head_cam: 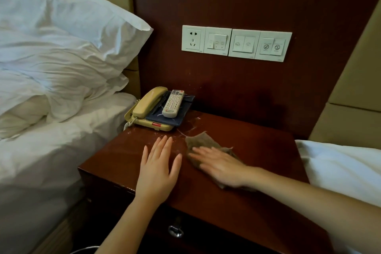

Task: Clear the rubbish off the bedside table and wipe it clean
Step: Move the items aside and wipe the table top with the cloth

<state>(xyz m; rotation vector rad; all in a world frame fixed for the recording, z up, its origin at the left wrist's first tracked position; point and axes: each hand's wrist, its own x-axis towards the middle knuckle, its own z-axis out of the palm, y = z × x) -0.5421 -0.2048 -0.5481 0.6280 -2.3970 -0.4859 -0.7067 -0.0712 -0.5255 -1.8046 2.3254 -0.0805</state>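
Dark red wood formed the tabletop (237, 140) between two white beds. The right hand (220, 166) pressed flat, fingers spread, on a brown cloth (203, 140); the left hand (157, 166) lay spread beside it, near a yellow telephone (147, 107).

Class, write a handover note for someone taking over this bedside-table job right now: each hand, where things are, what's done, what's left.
Left hand: open, fingers spread, over the bedside table, holding nothing.
Right hand: flat, pressing the brown cloth onto the table top.
Telephone stands at the back left corner; a dark tray on it carries the remote.
Done: no large rubbish shows on the top.
Left: white streaks in front of the telephone need wiping, probably the rest of the top too.
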